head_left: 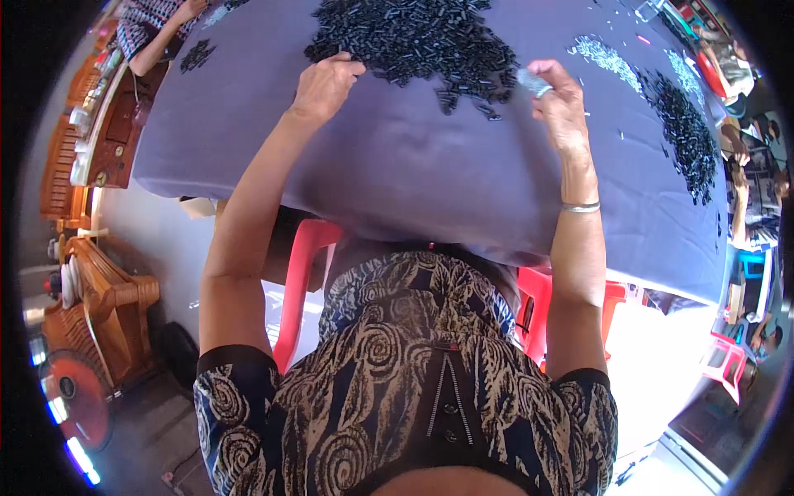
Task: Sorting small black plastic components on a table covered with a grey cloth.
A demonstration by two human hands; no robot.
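A large heap of small black tube-shaped pieces [422,37] lies on the purple-grey tablecloth [422,157] in front of me. At the heap's left edge is my left hand [324,87], its fingers curled and pressed together. Whatever those fingertips hold, if anything, is too small to tell. To the right of the heap, raised over the cloth, my right hand [562,99] grips a small bunch of clear, pale pieces [533,83] between thumb and fingers. A few loose black pieces [488,112] have strayed toward me from the heap.
On the right lie a pale heap of clear pieces [608,59] and another black heap [682,136]. A smaller black heap [197,55] is at the far left, near another person's arm [157,50]. Other people are along the right. A red plastic chair [302,281] stands under me.
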